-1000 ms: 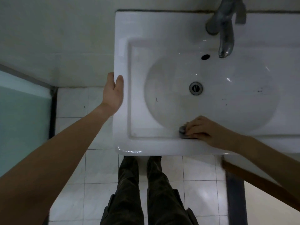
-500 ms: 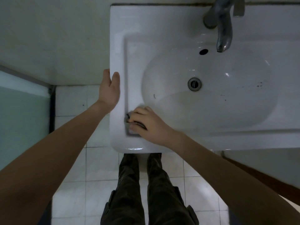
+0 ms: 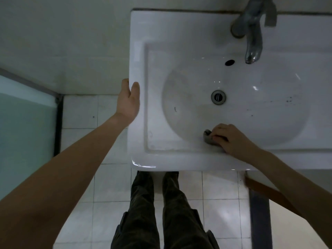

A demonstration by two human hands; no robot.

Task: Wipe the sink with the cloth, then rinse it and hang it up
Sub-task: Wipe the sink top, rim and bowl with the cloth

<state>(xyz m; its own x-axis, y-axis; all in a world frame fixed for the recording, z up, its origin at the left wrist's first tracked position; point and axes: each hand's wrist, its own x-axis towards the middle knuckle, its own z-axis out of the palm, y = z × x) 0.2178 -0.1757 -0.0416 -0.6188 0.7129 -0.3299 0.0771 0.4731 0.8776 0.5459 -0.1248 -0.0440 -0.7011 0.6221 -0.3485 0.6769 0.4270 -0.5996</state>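
A white ceramic sink (image 3: 179,159) fills the upper right, with a round bowl and a metal drain (image 3: 218,97) at its middle. My right hand (image 3: 231,139) presses a small grey cloth (image 3: 208,137) against the near inner edge of the bowl; most of the cloth is hidden under the fingers. My left hand (image 3: 128,100) grips the sink's left rim, thumb on top. A few dark specks mark the bowl's right side.
A chrome tap (image 3: 253,38) juts over the bowl from the back rim, beside an overflow hole (image 3: 229,62). White floor tiles and my legs (image 3: 158,212) lie below. A glass panel (image 3: 23,126) stands at the left, and a dark frame at the lower right.
My right hand has swept the cloth from the sink's front left corner to the right along the near edge of the bowl. The left hand has stayed on the rim.
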